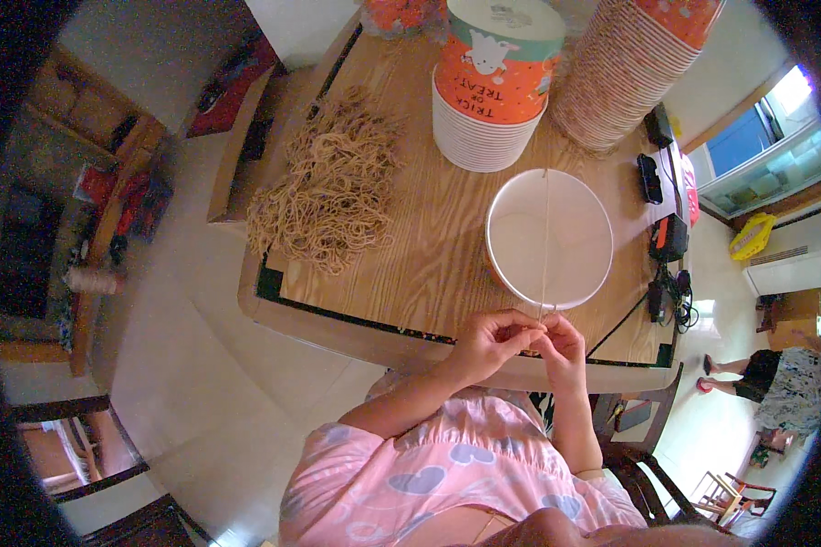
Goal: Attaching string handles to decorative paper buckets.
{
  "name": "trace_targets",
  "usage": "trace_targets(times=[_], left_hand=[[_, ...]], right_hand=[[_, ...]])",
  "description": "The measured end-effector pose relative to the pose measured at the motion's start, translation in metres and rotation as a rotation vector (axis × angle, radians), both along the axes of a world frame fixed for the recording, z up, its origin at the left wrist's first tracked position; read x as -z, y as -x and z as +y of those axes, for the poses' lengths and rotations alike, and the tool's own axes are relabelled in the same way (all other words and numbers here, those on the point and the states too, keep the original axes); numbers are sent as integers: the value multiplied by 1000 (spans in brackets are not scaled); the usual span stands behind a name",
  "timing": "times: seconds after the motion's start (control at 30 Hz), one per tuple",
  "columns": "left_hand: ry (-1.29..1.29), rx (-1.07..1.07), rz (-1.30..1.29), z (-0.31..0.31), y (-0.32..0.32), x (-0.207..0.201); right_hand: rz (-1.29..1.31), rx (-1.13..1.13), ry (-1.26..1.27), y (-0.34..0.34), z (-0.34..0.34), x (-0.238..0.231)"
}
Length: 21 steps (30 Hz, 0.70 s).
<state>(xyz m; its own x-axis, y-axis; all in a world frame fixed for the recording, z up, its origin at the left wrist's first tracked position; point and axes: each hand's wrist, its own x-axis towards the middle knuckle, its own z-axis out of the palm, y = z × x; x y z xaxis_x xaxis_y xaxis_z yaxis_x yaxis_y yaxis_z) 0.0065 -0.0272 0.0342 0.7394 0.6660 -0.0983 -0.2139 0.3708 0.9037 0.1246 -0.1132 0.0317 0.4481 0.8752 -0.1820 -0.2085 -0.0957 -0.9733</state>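
Bright light enters by the window [748,137] right of the table [438,246], washed out to white at one corner. Glare patches the floor [721,328] right of the table; far left, it turns dim and grainy. The bucket [549,242] on the table is softly shaded inside. Away from the table, straight edges bend.

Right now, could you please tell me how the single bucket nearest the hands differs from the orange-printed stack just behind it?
The single bucket shows its open white inside, while the nested stack stands upside down, closed end up. A string runs over the single bucket's mouth, whereas the nested stack shows none over its top. Both are round, with white rims.
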Motion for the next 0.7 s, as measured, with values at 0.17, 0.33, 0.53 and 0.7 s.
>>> trace_targets(times=[0.17,0.33,0.53,0.7], left_hand=[[-73,58,93,0,4,-3],[-371,25,164,-7,3,7],[-227,-211,0,-10,1,30],[313,147,78,5,-7,26]], right_hand=[[-204,306,-69,-3,-7,-13],[-520,99,-32,5,5,-29],[-146,136,-160,0,-2,-25],[69,103,-161,5,-5,-22]])
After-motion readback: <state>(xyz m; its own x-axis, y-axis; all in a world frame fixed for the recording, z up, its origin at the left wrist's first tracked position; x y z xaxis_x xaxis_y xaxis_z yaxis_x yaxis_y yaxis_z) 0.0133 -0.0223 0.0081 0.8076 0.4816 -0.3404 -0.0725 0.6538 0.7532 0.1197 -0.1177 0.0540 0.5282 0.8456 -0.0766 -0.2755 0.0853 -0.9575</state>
